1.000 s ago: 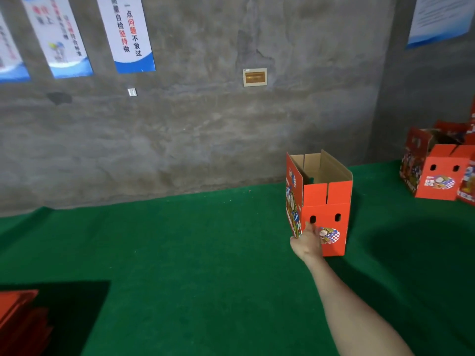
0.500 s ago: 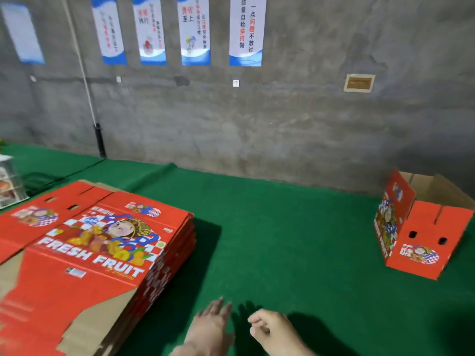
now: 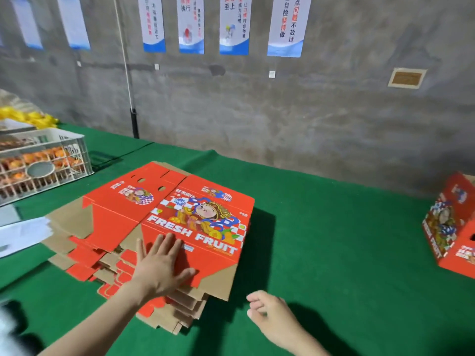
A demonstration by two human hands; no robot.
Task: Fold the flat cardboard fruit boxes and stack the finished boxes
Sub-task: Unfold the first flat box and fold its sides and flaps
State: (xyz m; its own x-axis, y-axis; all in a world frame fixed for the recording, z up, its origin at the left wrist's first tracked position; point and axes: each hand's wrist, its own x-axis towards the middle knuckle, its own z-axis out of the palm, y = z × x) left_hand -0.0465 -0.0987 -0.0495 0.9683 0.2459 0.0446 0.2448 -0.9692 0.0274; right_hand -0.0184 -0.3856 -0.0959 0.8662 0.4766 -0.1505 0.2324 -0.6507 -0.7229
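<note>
head view: a stack of flat boxes point(image 3: 180, 227) lies in the middle of the frame on the green counter point(image 3: 334, 227). the top sheet is red side up, with "fresh fruit" lettering and a cartoon figure. brown flaps of the lower sheets fan out unevenly at the stack's left and near edges. the left hand point(image 3: 162, 268) rests palm down on the near part of the top sheet, released, with its fingers straight and spread. the right hand point(image 3: 272, 314) is at the lower right of centre, just beside the stack's near right corner. it is over bare green cloth, its fingers loosely curled, grasping nothing. a folded box point(image 3: 452, 227) stands at the right edge of the frame, well apart from the stack and partly cut off. at the left edge a white crate point(image 3: 43, 163) holds orange fruit, and below it lies white paper point(image 3: 23, 235). posters point(image 3: 288, 24) hang on the grey wall point(image 3: 308, 111) along the top of the frame.
</note>
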